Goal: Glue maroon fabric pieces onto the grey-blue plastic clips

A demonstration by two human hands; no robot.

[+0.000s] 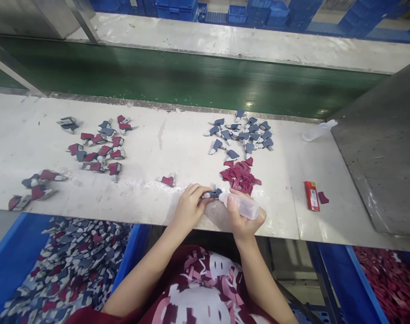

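My left hand pinches the pale end of a small dark blue part at the table's front edge. In my right hand is a translucent squeeze bottle, its tip pointing left and meeting the blue part. Right behind that hand lies a pile of dark red pieces, with a cluster of blue and grey parts beyond it. A single red and grey part rests to the left of my left hand.
Red and blue parts are spread at the left of the white table. At right lie a red box, a red piece and another bottle. Filled blue bins stand below; a metal housing borders the right.
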